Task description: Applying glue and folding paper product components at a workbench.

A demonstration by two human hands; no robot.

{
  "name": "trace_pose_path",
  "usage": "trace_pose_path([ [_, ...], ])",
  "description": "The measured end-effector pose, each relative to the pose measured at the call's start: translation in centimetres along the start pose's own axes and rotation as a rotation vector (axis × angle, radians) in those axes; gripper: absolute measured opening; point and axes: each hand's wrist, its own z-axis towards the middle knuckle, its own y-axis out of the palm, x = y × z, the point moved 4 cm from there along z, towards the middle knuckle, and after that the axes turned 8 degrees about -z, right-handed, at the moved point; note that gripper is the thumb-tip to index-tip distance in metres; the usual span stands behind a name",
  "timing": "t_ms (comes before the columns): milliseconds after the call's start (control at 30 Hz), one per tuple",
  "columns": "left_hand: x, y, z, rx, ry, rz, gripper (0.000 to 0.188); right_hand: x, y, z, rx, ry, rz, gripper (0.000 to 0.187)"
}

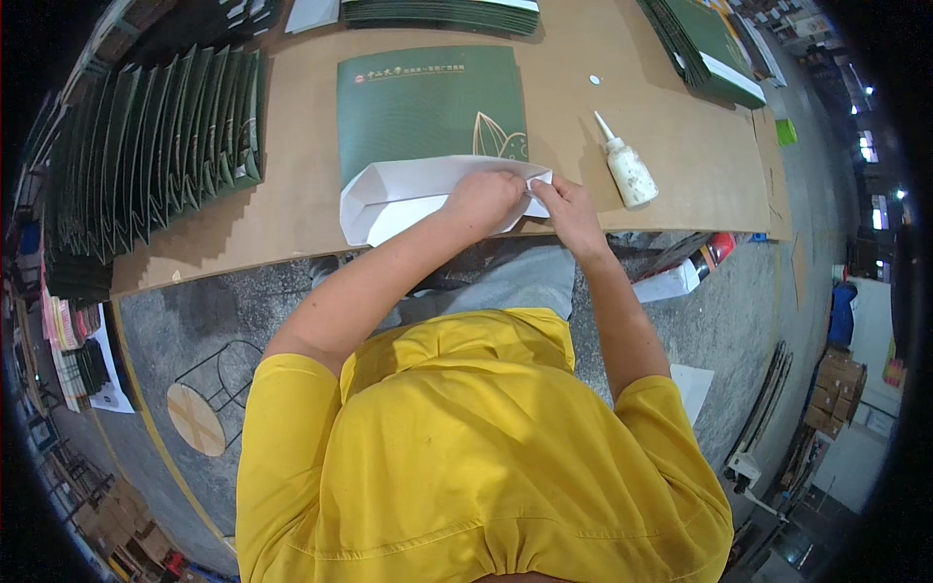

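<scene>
A green paper bag (428, 107) lies flat on the brown table, its white bottom flaps (398, 185) folded open along the near edge. My left hand (484, 202) is closed at the right part of these flaps, fingers curled over the white paper. At the flaps' right corner, my right hand (571, 212) pinches the paper between thumb and fingers. The two hands nearly meet there. To the right of the bag lies a white squeeze bottle (630, 173) with a pointed nozzle, its sides smeared.
Many folded green bags (160, 155) stand fanned out on the left. More green stacks lie at the back (442, 15) and far right (705, 49). A small white spot (595, 80) marks the table. A round-topped stool (196, 420) is on the floor at left.
</scene>
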Motion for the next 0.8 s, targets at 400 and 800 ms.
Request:
trace_pose_path([
  [400,1.3,1.0,1.5,-0.018,0.056,0.102,0.014,1.9,-0.1,0.0,0.03,0.07,-0.073,0.035],
  [800,1.1,3.2,2.5,-0.136,-0.066,0.094,0.016,-4.1,-0.5,0.1,0.103,0.013,-1.049,0.025],
])
